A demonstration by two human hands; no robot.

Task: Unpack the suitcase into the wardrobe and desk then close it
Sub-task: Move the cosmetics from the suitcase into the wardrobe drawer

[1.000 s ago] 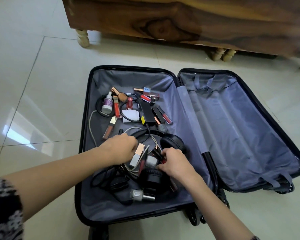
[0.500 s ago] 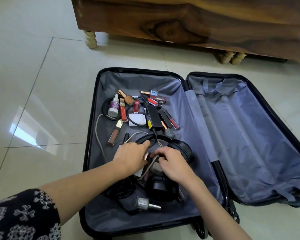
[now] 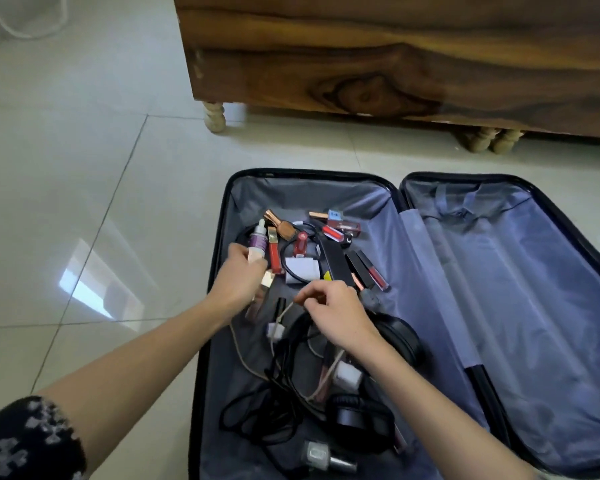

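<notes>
Here the suitcase [image 3: 520, 292] lies opened flat on the pale tiled floor [image 3: 84, 174], near a dark wooden piece of furniture [image 3: 395, 64] that stands on turned legs, and both of its grey-lined halves face up. The left half holds a scatter of small things, and both hands are down in it. The left hand [image 3: 238, 280] reaches to the far left of the pile, its fingers curled round the lower end of a small dropper bottle [image 3: 258, 242] with a purple label, whose white tip points away from the person. A gold-capped tube [image 3: 266, 279] lies just beside that hand and is partly hidden by it. The right hand [image 3: 338, 315] is nearer the middle, its thumb and forefinger pinching a thin pale cable [image 3: 286, 311] that runs down to a small white plug [image 3: 276, 330]. Black headphones [image 3: 400, 337] lie under and beside the right wrist, one ear cup to its right and the other nearer the person. A tangle of black cable [image 3: 257, 419] lies left of the nearer cup, and a grey nail polish bottle [image 3: 321, 458] lies on its side at the near end. Beyond the hands are a white charger block [image 3: 302, 269], a long black case [image 3: 336, 263], a red lip gloss [image 3: 274, 255] just beside the dropper bottle, and more red and copper-capped tubes toward the far wall. A black patterned sleeve [image 3: 25, 441] covers the left upper arm.
</notes>
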